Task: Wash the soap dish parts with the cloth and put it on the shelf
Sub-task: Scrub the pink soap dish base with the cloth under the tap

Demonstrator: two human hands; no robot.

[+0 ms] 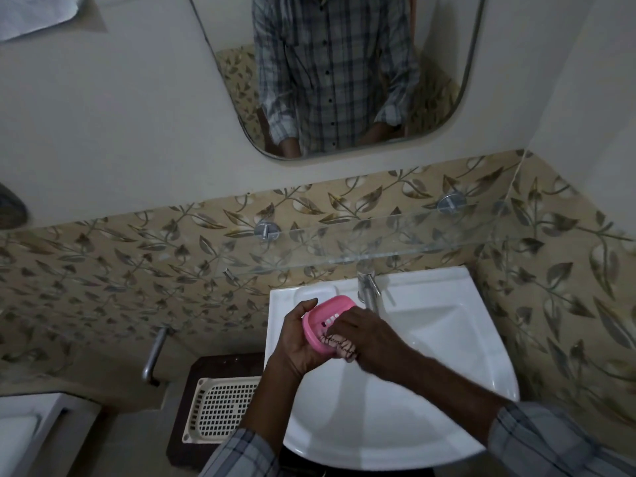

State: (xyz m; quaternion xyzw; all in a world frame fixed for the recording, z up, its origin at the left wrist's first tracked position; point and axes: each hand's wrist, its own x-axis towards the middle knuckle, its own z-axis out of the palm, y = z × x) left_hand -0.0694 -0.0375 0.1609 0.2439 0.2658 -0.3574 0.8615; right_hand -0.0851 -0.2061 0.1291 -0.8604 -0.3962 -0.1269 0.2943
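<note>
My left hand (298, 335) grips a pink slotted soap dish part (321, 316) from its left side, holding it tilted over the back left of the white sink (447, 339). My right hand (361, 333) holds a bunched pale patterned cloth (339, 346) and presses it into the dish's near end. Only a small wad of the cloth shows under the fingers. A clear glass shelf (395, 242) runs along the tiled wall above the sink on two metal brackets.
A chrome tap (367, 285) stands at the sink's back, right of the dish. A cream perforated basket (223, 409) lies on a dark stool left of the sink. A metal pipe (153, 356) juts from the wall. A mirror (340, 74) hangs above.
</note>
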